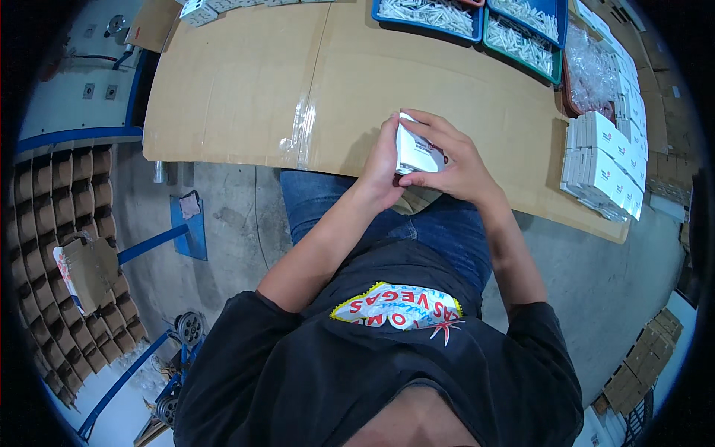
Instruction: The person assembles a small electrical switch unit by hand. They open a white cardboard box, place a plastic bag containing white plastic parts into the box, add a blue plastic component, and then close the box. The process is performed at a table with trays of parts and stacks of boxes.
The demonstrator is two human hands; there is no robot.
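Observation:
A small white box (418, 154) with dark and red print is held between my two hands, just over the near edge of the cardboard-covered table (231, 89). My left hand (381, 167) grips its left side, the fingers reaching up along it. From the right, my right hand (458, 162) curls round it, fingers across the top and thumb at the lower edge. Whether the box's flaps are folded in cannot be seen under my fingers.
Blue and green trays (514, 61) of small white pieces stand at the far right. Stacked white boxes (607, 167) line the table's right side, beside a bin of clear plastic bags (592, 78). More white boxes (199, 11) sit far left. A cardboard divider grid (63, 216) is left of the table.

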